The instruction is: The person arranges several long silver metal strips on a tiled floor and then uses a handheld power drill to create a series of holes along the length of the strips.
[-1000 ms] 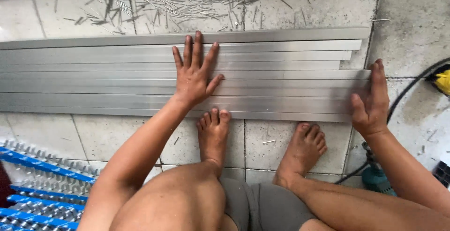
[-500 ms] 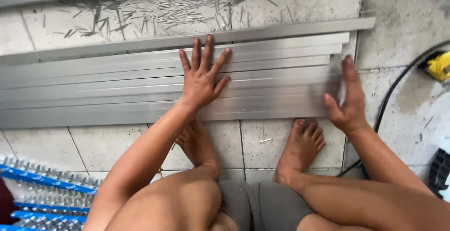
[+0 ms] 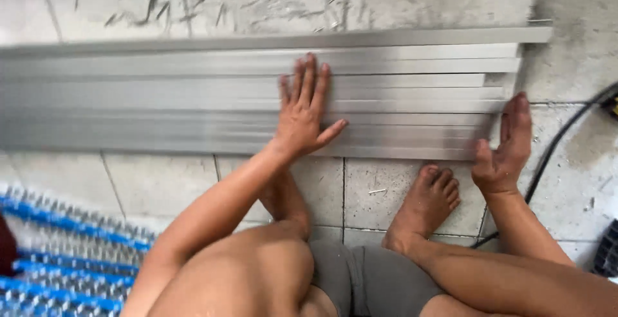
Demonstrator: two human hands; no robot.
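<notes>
Floor: pale grey tiles (image 3: 393, 191) with dark joints; the strip along the top is scuffed with dark scratch marks.
Far left, low: a blue grid mat (image 3: 58, 252) with pale bars between blue rails, lying on the tiles below the metal. A dark red object at the left frame edge touches it; its kind cannot be told.
Metal strips: a flat stack of long grey metal strips (image 3: 161, 98) lies across the floor, running from the left frame edge to the right part of the view. Long edges are parallel and close together.
Strip ends: the right ends are staggered. The top strip reaches furthest right; those below stop short at uneven lengths.
Left hand (image 3: 306, 111): open, palm down, fingers spread, pressed flat on the middle of the stack. Thumb points right along the lower strips.
Foot (image 3: 428, 201): bare, on the tile just below the lower edge of the stack, between the two arms.
Right hand (image 3: 505, 146): open, fingers straight and together, palm edge set against the staggered right ends of the lower strips. It grips nothing.
Open room: bare tile lies right of the strip ends and below the stack.
Cable: a black cable (image 3: 560, 143) curves over the tiles right of the right hand, clear of the strips.
Far right, low: a dark object (image 3: 606, 249), cut off by the frame edge.
Labels: none legible.
</notes>
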